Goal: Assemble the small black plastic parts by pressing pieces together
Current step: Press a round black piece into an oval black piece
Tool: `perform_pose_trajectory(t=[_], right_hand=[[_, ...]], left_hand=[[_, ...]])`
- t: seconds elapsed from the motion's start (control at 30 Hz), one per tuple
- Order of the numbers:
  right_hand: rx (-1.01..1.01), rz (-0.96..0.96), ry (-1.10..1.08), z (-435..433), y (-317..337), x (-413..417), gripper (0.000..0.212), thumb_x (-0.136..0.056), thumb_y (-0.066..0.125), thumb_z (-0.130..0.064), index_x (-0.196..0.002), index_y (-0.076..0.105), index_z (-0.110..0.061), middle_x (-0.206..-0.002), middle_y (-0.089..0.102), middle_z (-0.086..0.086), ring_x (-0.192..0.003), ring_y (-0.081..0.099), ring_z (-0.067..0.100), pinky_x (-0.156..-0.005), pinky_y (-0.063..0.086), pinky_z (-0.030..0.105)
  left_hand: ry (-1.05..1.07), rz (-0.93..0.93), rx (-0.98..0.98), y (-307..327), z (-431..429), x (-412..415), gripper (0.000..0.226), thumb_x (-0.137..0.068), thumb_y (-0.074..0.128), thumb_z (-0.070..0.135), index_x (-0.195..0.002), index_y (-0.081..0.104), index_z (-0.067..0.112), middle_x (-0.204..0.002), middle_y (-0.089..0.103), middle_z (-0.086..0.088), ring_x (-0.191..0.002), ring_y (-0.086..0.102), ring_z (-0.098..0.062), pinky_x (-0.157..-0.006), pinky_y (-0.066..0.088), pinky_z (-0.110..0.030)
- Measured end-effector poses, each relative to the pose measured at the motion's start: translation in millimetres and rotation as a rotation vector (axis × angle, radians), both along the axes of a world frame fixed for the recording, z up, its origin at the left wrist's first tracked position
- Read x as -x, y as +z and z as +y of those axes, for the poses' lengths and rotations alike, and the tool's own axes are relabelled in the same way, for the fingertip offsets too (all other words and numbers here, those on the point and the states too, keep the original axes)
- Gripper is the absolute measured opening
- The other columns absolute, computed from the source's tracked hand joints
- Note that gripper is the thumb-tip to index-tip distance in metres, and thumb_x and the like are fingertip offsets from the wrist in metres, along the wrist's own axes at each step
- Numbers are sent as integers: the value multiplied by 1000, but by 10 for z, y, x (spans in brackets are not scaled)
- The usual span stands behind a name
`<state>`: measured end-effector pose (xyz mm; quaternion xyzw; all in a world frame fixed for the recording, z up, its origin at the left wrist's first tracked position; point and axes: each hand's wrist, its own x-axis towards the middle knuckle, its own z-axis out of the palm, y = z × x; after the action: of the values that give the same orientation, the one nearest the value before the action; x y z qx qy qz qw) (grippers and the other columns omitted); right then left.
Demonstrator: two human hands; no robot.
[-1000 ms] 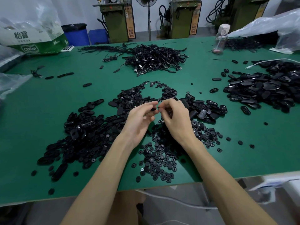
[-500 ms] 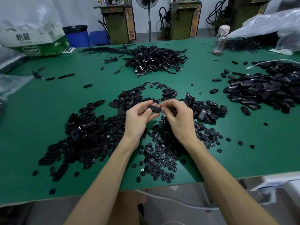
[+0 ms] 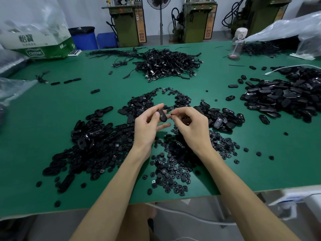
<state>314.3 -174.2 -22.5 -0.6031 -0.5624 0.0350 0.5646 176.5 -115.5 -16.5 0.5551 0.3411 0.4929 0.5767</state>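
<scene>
Black plastic oval shell (image 3: 162, 116) is being pinched by the left hand (image 3: 147, 126), raised over the green table (image 3: 52, 119) — long axis running roughly near to far. Just right of it, the right hand (image 3: 190, 125) is curling thumb and forefinger together — whether around a small piece, cannot tell.

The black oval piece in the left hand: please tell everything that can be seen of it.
The oval piece is black, smooth, slightly glossy, apparently plastic, elongated with rounded ends. It is tilted above the green table. The left hand pinches it between thumb and fingers; the right hand is close beside it, contact unclear.
</scene>
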Motion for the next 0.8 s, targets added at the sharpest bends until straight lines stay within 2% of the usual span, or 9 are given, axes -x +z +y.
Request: perform_pose_trajectory(t=[0.07, 0.23, 0.37, 0.47, 0.57, 0.7, 0.8], right_hand=[[-1, 31, 4, -6, 1, 4, 10, -91, 74, -8, -99, 77, -13, -92, 73, -4, -82, 67, 8, -74, 50, 14], [12, 85, 34, -17, 8, -2, 12, -91, 72, -3, -101, 75, -11, -92, 74, -4, -82, 67, 9, -74, 54, 21], [30, 124, 49, -21, 19, -13, 12, -92, 75, -5, -104, 74, -9, -93, 74, -6, -85, 68, 6, -79, 52, 18], [45, 129, 53, -16, 23, -26, 10, -94, 74, -9, -104, 76, -9, -94, 74, -4, -85, 66, 2, -78, 47, 13], [59, 112, 41, -10, 20, -33, 8, -96, 71, -9, -101, 77, -12, -94, 73, -3, -84, 63, 3, -77, 44, 14], [59, 129, 37, -7, 24, -34, 9, -96, 71, -7, -102, 76, -12, -95, 73, -5, -87, 64, 2, -80, 46, 13], [59, 122, 35, -7, 15, -34, 11, -95, 71, -4, -104, 74, -8, -93, 72, -8, -87, 65, -3, -80, 46, 9]], left_hand=[[6, -16, 16, 6, 3, 8, 30, -108, 48, 2, -129, 68, 5, -118, 71, -17, -100, 77, -25, -79, 63, -33], [24, -24, 44, 14, -19, 12, 24, -102, 61, 0, -125, 67, -1, -107, 75, -17, -92, 78, -27, -70, 61, -27], [48, -33, 55, 26, -19, 23, 18, -99, 67, 5, -116, 73, 8, -105, 78, -12, -88, 78, -24, -62, 57, -25], [51, -48, 40, 21, -6, 27, 18, -98, 69, 6, -114, 76, 11, -99, 78, -6, -86, 76, -21, -66, 57, -26], [47, -18, 9, -14, 8, 18, 23, -98, 66, 2, -117, 76, 11, -95, 76, -3, -86, 74, -18, -77, 59, -26], [-8, 17, 1, -35, 11, -6, 38, -98, 58, -11, -123, 73, 12, -113, 72, -11, -98, 76, -18, -88, 58, -23], [-3, 53, -22, -48, 10, -24, 38, -94, 63, -12, -126, 70, 8, -110, 73, -12, -95, 78, -20, -85, 59, -21]])
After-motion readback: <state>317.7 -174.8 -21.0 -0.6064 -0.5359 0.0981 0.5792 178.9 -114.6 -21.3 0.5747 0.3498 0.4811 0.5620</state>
